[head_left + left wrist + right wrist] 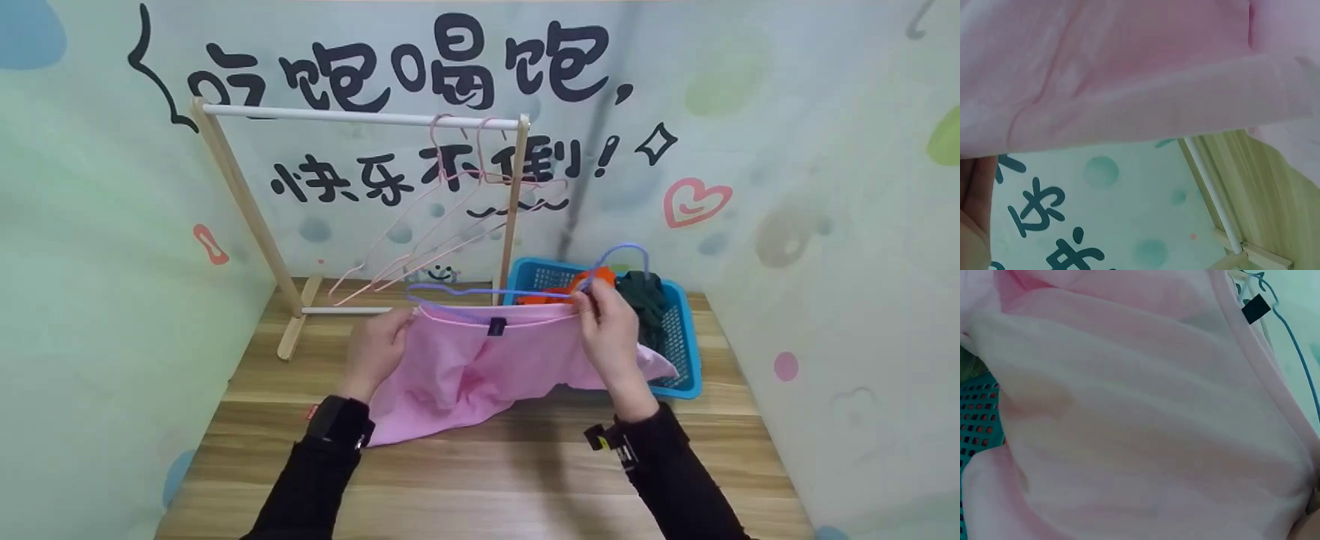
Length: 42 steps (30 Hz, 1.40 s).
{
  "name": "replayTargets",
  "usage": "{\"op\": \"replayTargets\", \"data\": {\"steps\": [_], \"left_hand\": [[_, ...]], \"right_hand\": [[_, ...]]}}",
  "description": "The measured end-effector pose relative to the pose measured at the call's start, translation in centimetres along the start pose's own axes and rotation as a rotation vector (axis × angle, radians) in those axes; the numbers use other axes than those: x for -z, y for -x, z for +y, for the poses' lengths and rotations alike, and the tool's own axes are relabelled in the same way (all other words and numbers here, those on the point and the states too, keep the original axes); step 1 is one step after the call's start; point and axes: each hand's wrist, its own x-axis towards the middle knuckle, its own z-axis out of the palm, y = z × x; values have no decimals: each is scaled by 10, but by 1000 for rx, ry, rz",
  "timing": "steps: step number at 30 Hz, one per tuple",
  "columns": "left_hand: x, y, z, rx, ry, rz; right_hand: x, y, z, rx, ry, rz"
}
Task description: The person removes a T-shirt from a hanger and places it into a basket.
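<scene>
A pink garment (487, 375) hangs between both hands, its open, banded edge uppermost with a small black label (496, 327) on it. At the left end of that edge, my left hand (377, 349) pinches the cloth. My right hand (611, 337) grips the other end together with a blue-violet hanger (517, 293). The hanger's hook rises above the right hand, and its frame reaches left, with its lower bar partly behind the garment's edge. Pink cloth (1129, 67) fills much of the left wrist view. In the right wrist view the cloth (1145, 410) mostly hides the right hand.
A wooden rack (244, 202) with a white rail (360, 116) stands behind, with pink hangers (442, 180) at its right end. Behind the garment on the right sits a blue basket (686, 352) holding orange cloth (596, 280) and dark green cloth (640, 296). Printed walls enclose the wooden tabletop (480, 487).
</scene>
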Motion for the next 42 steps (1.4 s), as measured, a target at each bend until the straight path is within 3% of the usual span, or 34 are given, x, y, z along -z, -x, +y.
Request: {"op": "replayTargets", "data": {"steps": [6,9,11,17,20,26,30,36,42], "left_hand": [[-6,0,11,249,31,-104],[-7,1,13,292,18,-96],[-7,1,14,233,-15,-89],[-7,-3,19,-100,-118,-104],[-9,-3,20,-172,-147,-84],[-5,3,20,-211,-100,-6],[3,5,17,-199,-50,32],[20,11,5,-147,2,16],[38,26,-13,-100,25,41]], "right_hand": [[-6,4,-1,73,29,-88],[-9,5,0,107,54,-108],[-10,7,0,126,63,-129],[-12,8,-4,136,29,-172],[-11,7,-5,138,-15,-185],[1,7,4,188,-134,-297],[12,7,17,230,-162,-357],[22,12,39,237,-138,-365],[29,22,64,158,-68,-345]]}}
